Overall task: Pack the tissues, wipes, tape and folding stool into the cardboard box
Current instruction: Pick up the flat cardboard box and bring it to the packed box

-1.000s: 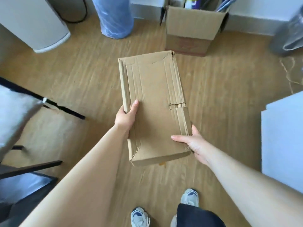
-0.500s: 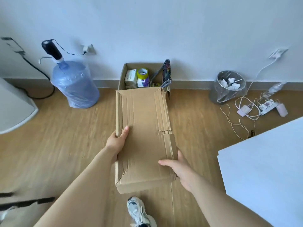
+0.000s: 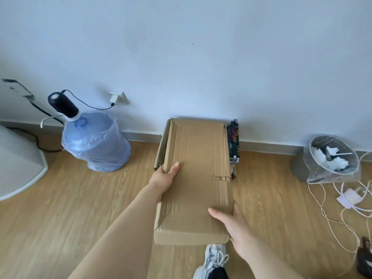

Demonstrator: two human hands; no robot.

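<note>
I hold a flat, creased piece of cardboard (image 3: 197, 178) in both hands, level above the floor. My left hand (image 3: 164, 180) grips its left edge with the thumb on top. My right hand (image 3: 231, 222) grips its near right corner, thumb on top. The cardboard's far end covers the open cardboard box (image 3: 161, 146) standing against the wall; only the box's left flap shows. A dark patterned folded item (image 3: 233, 139), probably the folding stool, sticks up along the box's right side. Tissues, wipes and tape are hidden under the cardboard.
A blue water jug (image 3: 94, 141) with a black pump stands to the left by the wall. A white appliance (image 3: 18, 164) sits far left. A waste bin (image 3: 330, 158) with a plastic liner and tangled cables (image 3: 346, 200) lie to the right. My shoe (image 3: 213, 260) is below the cardboard.
The view has risen from the floor toward the wall and I have stepped closer. The cardboard moved forward and now covers the box's opening, hiding the items seen inside before.
</note>
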